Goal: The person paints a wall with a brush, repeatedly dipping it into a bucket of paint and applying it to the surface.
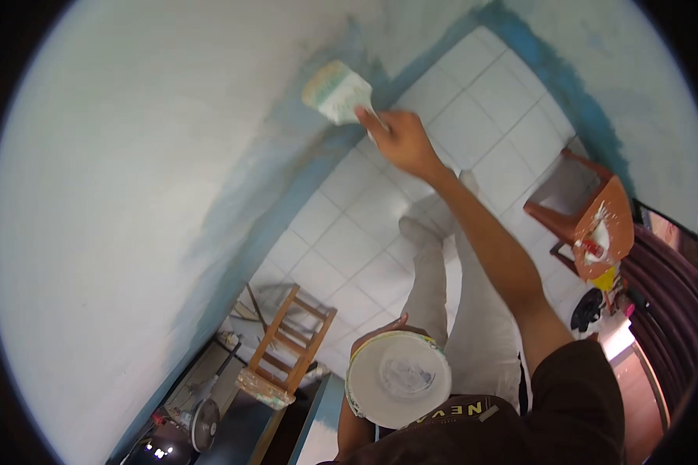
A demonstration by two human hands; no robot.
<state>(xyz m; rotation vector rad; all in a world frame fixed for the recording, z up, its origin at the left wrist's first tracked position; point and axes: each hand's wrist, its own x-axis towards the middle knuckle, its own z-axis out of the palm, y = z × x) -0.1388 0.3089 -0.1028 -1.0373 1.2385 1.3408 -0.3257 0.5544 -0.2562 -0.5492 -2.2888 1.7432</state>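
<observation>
My right hand grips the handle of a wide paintbrush, its bristles against or very close to the wall. White paint covers most of that wall, with blue showing along its lower edge near the floor. Against my body, my left hand is wrapped round a white paint bucket; only some of its fingers show past the rim. A little whitish paint lies in the bottom of the bucket, and drips mark its rim.
White tiles cover the floor. A wooden stepladder stands at the lower left by a fan. To the right are a paint-spattered orange-brown plastic stool and a dark curtain.
</observation>
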